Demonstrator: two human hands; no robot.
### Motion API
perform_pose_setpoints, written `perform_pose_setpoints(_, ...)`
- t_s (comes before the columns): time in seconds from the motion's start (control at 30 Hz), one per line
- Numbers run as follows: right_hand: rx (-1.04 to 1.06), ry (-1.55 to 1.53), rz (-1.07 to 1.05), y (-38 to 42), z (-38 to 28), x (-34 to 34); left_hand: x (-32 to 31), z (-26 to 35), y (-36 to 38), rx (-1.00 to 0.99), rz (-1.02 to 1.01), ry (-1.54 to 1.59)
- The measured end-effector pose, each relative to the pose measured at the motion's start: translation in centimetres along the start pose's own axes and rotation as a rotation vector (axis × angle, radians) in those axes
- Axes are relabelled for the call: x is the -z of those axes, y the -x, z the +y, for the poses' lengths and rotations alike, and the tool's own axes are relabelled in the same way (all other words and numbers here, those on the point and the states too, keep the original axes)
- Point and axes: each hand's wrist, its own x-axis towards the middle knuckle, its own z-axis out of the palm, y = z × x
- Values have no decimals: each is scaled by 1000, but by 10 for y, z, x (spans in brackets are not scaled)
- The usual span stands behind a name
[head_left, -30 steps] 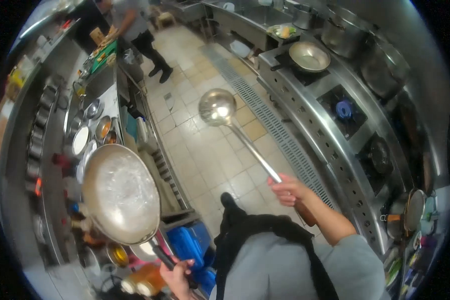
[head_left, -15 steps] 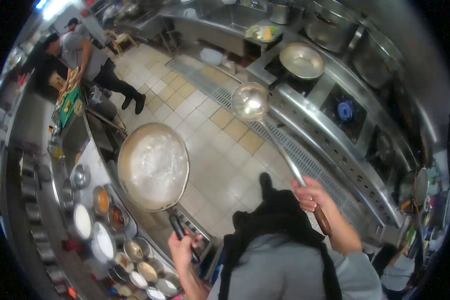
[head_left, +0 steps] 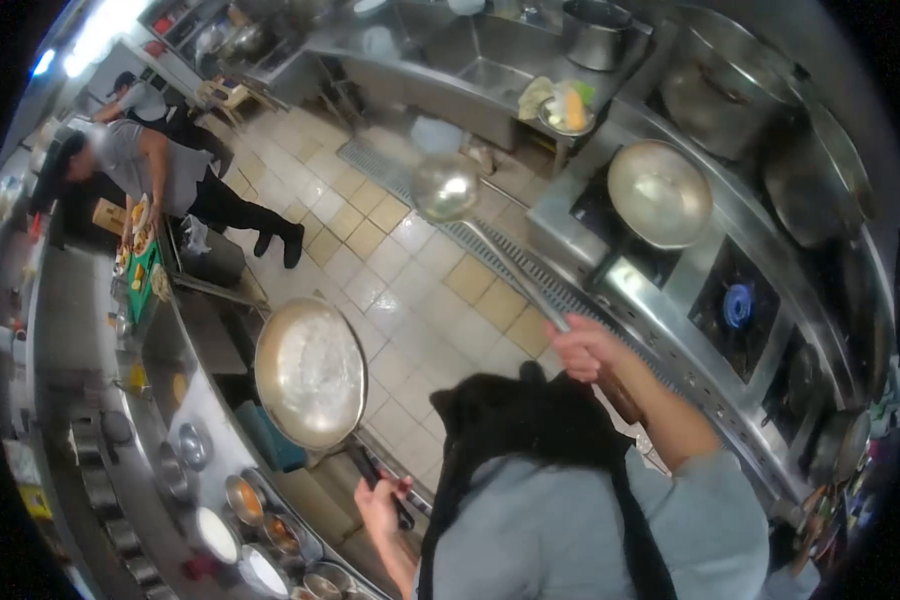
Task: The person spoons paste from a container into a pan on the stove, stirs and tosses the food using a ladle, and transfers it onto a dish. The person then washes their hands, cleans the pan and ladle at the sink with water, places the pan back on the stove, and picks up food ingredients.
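Observation:
My left hand (head_left: 382,503) is closed round the black handle of a frying pan (head_left: 310,375), held out over the floor beside the prep counter. A pale, shiny layer covers the pan's inside. In my right hand (head_left: 585,350) is a long-handled ladle (head_left: 447,188), gripped near its brown handle end. Its metal bowl points away from me, over the floor drain grate. Another pan (head_left: 660,195) rests on the stove to my right, with a lit blue burner (head_left: 738,305) near it.
Metal bowls (head_left: 195,445) and tubs line the counter at left. A co-worker (head_left: 160,170) stands at a green board (head_left: 142,285) with food on it; another person (head_left: 140,98) is farther back. Large pots (head_left: 720,95) stand behind the stove. A plate of vegetables (head_left: 568,108) sits near the sink (head_left: 480,65).
The view has shifted, so the stove and co-worker appear lower. The ladle bowl has moved left in view, and the held pan sits lower, more tilted and narrower. Both grips stay the same.

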Motion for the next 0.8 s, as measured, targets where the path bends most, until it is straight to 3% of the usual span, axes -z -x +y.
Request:
perform_pose_setpoints(0.13, -41, 41, -35, -92, -67, -32, -16, 17, -62, 53, 128, 4)
perform_pose_setpoints(0.33, -4, 177, 54, -207, -126, -64, -33, 74, -221, 120, 92, -27)
perform_pose_setpoints(0.5, 159, 157, 166, -265, -184, -96, -102, 190, -363, 86, -146, -354)
perform_pose_setpoints(0.63, 292, 195, 336, -281, -212, -110, -194, 275, -439, 16, -352, -515)
perform_pose_setpoints(0.8, 385, 229, 543, -293, -234, -107, -313, 329, -540, -83, -693, -573)
